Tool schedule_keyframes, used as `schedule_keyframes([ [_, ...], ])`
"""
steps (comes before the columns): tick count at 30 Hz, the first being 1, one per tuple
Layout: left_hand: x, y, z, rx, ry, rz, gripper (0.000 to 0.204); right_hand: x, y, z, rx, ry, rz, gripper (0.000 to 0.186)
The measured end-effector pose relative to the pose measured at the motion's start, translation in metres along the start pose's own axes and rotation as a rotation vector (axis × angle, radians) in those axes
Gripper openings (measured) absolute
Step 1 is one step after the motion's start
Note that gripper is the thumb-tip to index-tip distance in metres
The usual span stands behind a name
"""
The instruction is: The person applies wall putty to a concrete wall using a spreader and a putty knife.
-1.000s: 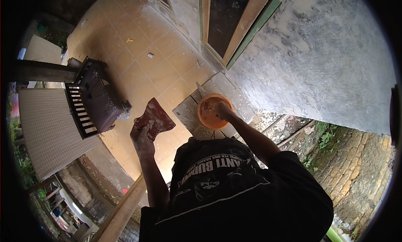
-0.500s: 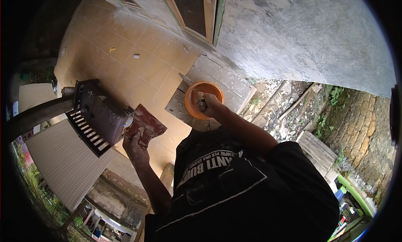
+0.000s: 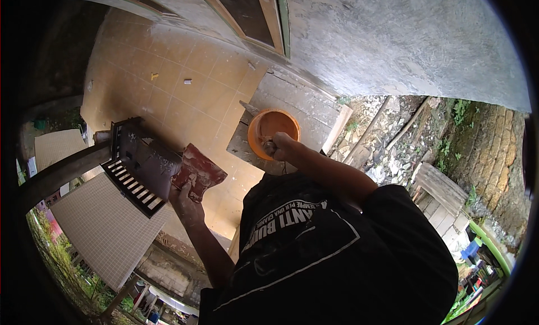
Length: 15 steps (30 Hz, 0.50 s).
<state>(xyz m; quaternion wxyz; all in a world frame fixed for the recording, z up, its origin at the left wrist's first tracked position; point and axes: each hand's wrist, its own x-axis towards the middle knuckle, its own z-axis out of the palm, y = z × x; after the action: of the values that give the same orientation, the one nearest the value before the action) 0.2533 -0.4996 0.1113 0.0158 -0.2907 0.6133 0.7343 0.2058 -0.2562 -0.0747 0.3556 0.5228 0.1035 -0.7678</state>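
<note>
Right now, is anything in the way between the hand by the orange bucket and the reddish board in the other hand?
Nothing visible blocks it. The right hand is at the orange bucket; the left hand holds the reddish board apart, only tiled floor showing between.

Tan tiled floor (image 3: 185,83), grey plastered wall (image 3: 393,38), wooden door frame (image 3: 247,21), rubble (image 3: 382,134), stacked bricks (image 3: 488,151)

The left hand (image 3: 186,204) holds up a flat reddish-brown board (image 3: 197,171), gripping it at its lower edge, with the board's face tilted toward the camera. Just beside the board stands a dark slatted frame (image 3: 137,170), its pale bars showing along the lower side. The right hand (image 3: 281,147) reaches into an orange bucket (image 3: 268,124), closed around something too small to make out. The bucket sits on a grey slab (image 3: 297,100) next to a yellowish tiled floor (image 3: 185,83).
</note>
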Motion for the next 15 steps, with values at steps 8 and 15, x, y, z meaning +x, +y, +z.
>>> schedule_keyframes([
  [8,-0.006,0.002,0.006,-0.035,0.029,0.014,0.038,0.006,-0.003,-0.007,0.134,-0.101,-0.097,0.029],
  [15,-0.006,-0.005,-0.009,0.076,0.048,0.115,0.032,-0.015,-0.037,0.002,-0.495,0.174,-0.304,0.029],
])
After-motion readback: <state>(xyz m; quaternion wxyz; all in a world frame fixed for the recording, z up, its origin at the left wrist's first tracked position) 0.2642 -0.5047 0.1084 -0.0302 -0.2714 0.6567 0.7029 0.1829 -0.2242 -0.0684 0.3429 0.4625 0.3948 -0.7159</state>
